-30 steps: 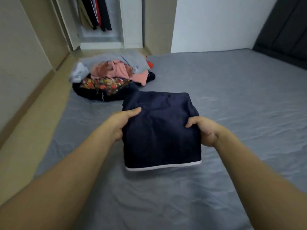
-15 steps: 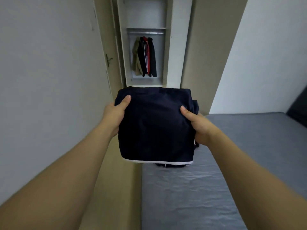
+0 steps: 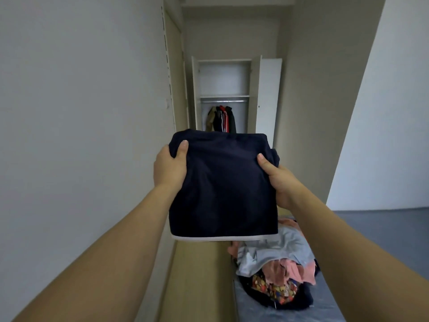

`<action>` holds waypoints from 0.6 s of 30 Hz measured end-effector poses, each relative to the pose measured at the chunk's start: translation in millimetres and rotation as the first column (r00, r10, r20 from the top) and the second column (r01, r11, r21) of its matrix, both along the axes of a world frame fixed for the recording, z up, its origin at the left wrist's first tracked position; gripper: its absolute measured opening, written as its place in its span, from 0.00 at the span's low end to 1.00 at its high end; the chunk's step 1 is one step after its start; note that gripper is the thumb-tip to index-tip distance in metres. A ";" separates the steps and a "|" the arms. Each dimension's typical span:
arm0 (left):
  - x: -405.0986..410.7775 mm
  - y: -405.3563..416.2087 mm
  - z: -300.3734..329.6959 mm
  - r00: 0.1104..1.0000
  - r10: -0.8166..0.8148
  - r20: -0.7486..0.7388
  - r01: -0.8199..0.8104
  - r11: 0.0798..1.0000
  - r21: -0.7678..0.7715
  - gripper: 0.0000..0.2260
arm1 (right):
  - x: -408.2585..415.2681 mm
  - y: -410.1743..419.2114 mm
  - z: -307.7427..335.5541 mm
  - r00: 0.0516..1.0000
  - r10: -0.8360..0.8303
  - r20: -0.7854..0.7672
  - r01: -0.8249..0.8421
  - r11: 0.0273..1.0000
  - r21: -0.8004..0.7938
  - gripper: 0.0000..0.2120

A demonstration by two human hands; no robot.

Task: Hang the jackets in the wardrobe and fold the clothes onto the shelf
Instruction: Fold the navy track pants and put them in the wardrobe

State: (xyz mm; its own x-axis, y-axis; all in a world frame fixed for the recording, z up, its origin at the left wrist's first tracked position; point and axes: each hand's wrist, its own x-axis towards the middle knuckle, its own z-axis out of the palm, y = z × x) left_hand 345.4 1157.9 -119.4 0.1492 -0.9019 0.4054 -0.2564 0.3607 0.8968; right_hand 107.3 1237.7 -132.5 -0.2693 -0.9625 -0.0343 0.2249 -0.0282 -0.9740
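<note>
The wardrobe (image 3: 224, 94) stands open at the far end of the narrow passage, and I use it as the landmark for all places. Its white door (image 3: 269, 98) is swung out on the right side of it. Inside, a shelf (image 3: 224, 96) crosses the opening, and just under the shelf there is a rail with several jackets (image 3: 221, 118) hanging close together – dark ones, one with red, one beige.

Nearer to the camera than the wardrobe, and to the right of the passage, lies the bed (image 3: 371, 231) with a grey sheet. On its near-left corner rests a pile of clothes (image 3: 278, 268): a pale blue piece on top, pink pieces beside it, and a flowered cloth on a dark one at the bottom.

The folded navy garment (image 3: 222, 189) is held up in the air in front of the wardrobe, so that it covers the lower part of the opening. It has a white band along its near edge.

The left hand (image 3: 169, 168) grips the left side of the garment – the thumb lies on top, and the other fingers are hidden under the cloth. The right hand (image 3: 278, 180) grips the right side in the same way, thumb on top.
</note>
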 end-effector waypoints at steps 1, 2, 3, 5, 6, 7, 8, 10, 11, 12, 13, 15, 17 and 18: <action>3.2 -20.0 3.5 1.000 -0.027 -0.015 0.027 1.000 0.010 0.16 | 2.3 -19.7 0.6 1.000 0.009 0.002 -0.009 1.000 -0.019 0.23; 5.6 -41.7 7.9 0.997 -0.060 -0.038 0.061 0.998 0.018 0.14 | 4.2 -41.4 2.3 1.000 0.012 0.007 -0.012 0.999 -0.042 0.24; 7.0 -65.9 12.5 0.993 -0.095 -0.072 0.097 0.995 0.023 0.12 | 5.6 -65.0 4.5 1.000 0.009 0.013 -0.008 0.998 -0.066 0.24; 8.0 -118.7 20.9 0.979 -0.139 -0.151 0.146 0.989 0.036 0.12 | 8.1 -116.5 9.5 1.000 -0.003 0.010 0.004 0.994 -0.109 0.26; 6.6 -147.3 27.1 0.972 -0.146 -0.182 0.156 0.987 0.043 0.13 | 7.7 -144.2 13.8 1.000 -0.007 0.011 0.008 0.992 -0.130 0.27; 3.9 -176.4 36.0 0.966 -0.151 -0.208 0.166 0.985 0.053 0.14 | 5.7 -172.2 20.9 1.000 -0.011 0.011 0.012 0.989 -0.146 0.27; 0.2 -204.5 45.8 0.961 -0.154 -0.231 0.173 0.983 0.064 0.14 | 2.5 -199.7 29.8 1.000 -0.014 0.009 0.015 0.988 -0.157 0.26; -8.1 -258.9 61.1 0.953 -0.156 -0.259 0.181 0.981 0.076 0.13 | -3.4 -251.0 45.7 1.000 -0.017 -0.001 0.017 0.988 -0.155 0.22; -12.8 -286.4 68.0 0.950 -0.161 -0.269 0.187 0.980 0.072 0.12 | -7.2 -277.0 53.1 1.000 -0.025 -0.009 0.023 0.989 -0.148 0.20; -17.5 -312.8 73.8 0.946 -0.165 -0.278 0.191 0.979 0.069 0.12 | -11.0 -303.3 59.2 0.999 -0.041 -0.015 0.039 0.990 -0.132 0.19; -22.0 -338.8 78.6 0.944 -0.167 -0.284 0.193 0.979 0.067 0.11 | -14.7 -329.6 63.7 0.998 -0.061 -0.020 0.059 0.992 -0.110 0.18; -30.3 -395.3 83.7 0.942 -0.184 -0.282 0.208 0.976 0.058 0.09 | -21.6 -384.8 68.2 0.994 -0.105 -0.029 0.103 0.992 -0.075 0.19; -38.2 -453.8 84.4 0.944 -0.190 -0.271 0.215 0.975 0.064 0.09 | -26.2 -440.7 68.1 0.988 -0.145 -0.049 0.142 0.988 -0.062 0.19; -43.2 -483.8 85.0 0.941 -0.196 -0.275 0.222 0.973 0.064 0.11 | -29.7 -468.9 68.8 0.983 -0.173 -0.060 0.169 0.983 -0.071 0.17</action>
State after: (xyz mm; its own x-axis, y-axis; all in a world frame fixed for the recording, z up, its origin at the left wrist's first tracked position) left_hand 302.3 674.1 -34.4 0.0436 -0.9561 0.2897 0.0677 0.2921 0.9540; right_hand 77.5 768.7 -63.7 -0.4296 -0.9016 0.0501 0.1469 -0.1246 -0.9813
